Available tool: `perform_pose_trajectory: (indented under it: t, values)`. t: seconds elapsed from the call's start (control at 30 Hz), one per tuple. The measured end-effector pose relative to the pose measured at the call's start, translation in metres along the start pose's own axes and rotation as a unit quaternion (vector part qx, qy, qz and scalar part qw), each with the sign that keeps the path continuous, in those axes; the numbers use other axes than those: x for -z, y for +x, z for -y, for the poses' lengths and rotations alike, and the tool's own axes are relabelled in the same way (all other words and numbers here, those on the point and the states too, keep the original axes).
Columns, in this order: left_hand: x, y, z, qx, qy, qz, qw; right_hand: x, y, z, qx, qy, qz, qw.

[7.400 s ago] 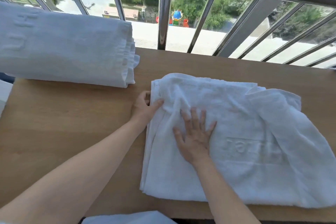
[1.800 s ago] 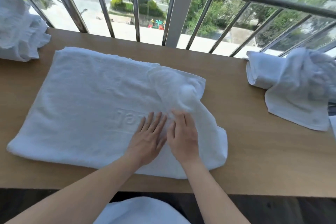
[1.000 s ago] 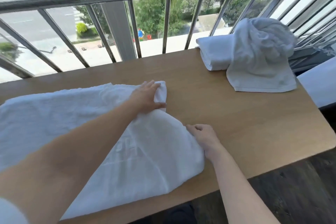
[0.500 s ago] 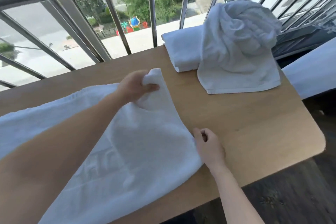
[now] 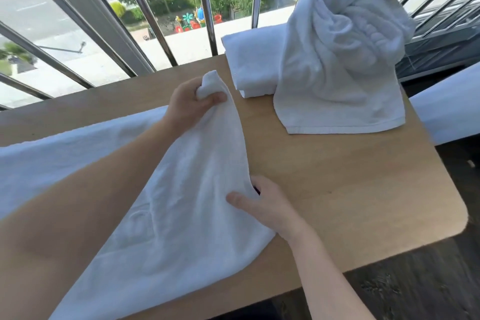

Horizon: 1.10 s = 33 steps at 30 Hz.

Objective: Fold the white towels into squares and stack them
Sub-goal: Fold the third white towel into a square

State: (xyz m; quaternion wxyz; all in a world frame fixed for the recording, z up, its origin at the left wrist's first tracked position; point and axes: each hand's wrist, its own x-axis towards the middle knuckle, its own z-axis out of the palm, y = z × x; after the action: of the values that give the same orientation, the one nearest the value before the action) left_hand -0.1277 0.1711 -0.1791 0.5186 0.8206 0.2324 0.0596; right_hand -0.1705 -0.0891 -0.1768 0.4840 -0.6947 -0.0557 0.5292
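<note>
Hands, left (image 5: 189, 104) and right (image 5: 268, 206), pinch towel's (image 5: 192, 215) right edge beside exposed tabletop (image 5: 350, 189).

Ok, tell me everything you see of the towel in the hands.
The towel is large, white terry cloth with a faint embossed mark. It lies mostly flat on the wooden table and runs out of view on the left. Its far right corner is held up off the table in the grip of the left hand. The right hand pinches its near right edge.
</note>
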Motion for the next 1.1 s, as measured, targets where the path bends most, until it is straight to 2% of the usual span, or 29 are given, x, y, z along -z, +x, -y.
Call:
perform_pose_trajectory:
  t: [0.13,0.3,0.43,0.53,0.67,0.73,0.8,0.87,1.0,1.1]
  values:
    - [0.009,-0.002,-0.001,0.041,-0.088,0.010,0.995,-0.001,0.001,0.013,-0.003,0.115,0.100,0.988]
    - [0.012,-0.001,0.001,0.082,-0.155,0.050,0.983,0.001,0.004,0.009,-0.041,0.230,0.093,0.968]
    - [0.012,-0.001,0.003,0.096,-0.184,0.055,0.977,0.007,0.002,0.005,-0.046,0.208,0.151,0.965]
    - [0.008,-0.002,0.000,0.092,-0.176,0.036,0.979,0.005,0.004,0.005,-0.012,0.147,0.113,0.983]
    - [-0.003,0.001,-0.001,0.065,-0.111,-0.015,0.992,0.008,0.003,0.005,0.014,0.114,0.095,0.989]
    - [-0.014,0.004,0.002,0.047,-0.014,-0.064,0.997,0.011,0.001,-0.001,0.005,0.079,0.069,0.994]
    - [-0.024,0.001,0.003,0.007,0.119,-0.122,0.985,0.015,0.002,-0.011,-0.008,0.008,-0.002,1.000]
    - [-0.034,-0.007,0.008,0.009,0.221,-0.110,0.969,0.019,0.004,-0.021,-0.018,-0.071,-0.065,0.995]
    - [-0.043,-0.045,0.025,0.031,0.281,-0.094,0.955,0.014,0.005,-0.030,0.001,-0.154,-0.153,0.976]
    - [-0.048,-0.098,0.046,0.077,0.331,-0.078,0.937,0.003,0.003,-0.032,-0.001,-0.209,-0.225,0.952]
